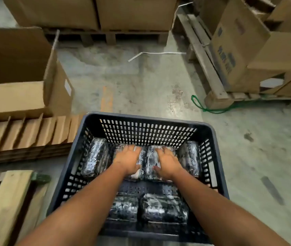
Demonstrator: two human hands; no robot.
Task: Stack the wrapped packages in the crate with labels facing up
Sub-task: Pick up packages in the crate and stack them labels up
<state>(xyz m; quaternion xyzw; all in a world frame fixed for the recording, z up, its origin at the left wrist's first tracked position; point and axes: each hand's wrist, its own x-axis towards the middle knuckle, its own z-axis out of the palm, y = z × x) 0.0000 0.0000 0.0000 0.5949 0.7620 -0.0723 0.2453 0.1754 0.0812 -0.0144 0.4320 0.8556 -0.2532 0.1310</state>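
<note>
A dark plastic crate (141, 118) with slotted walls sits on the concrete floor in front of me. Along its far wall lies a row of shiny, film-wrapped dark packages, and any labels are too blurred to make out. My left hand (128, 161) lies palm down on the left middle package (142, 157), fingers curled over its far end. My right hand (167, 163) covers the right middle package (151, 163) the same way. An outer package lies at each end of the row (95, 157) (190, 157). Two more packages (123, 207) (164, 208) lie near me in the crate.
An open cardboard box (17, 96) and folded cardboard dividers (26, 132) stand to the left. A wooden pallet (4, 201) is at bottom left. At right, a pallet (205, 55) carries cartons (238, 50), with a green strap (210, 108) on the floor beside it.
</note>
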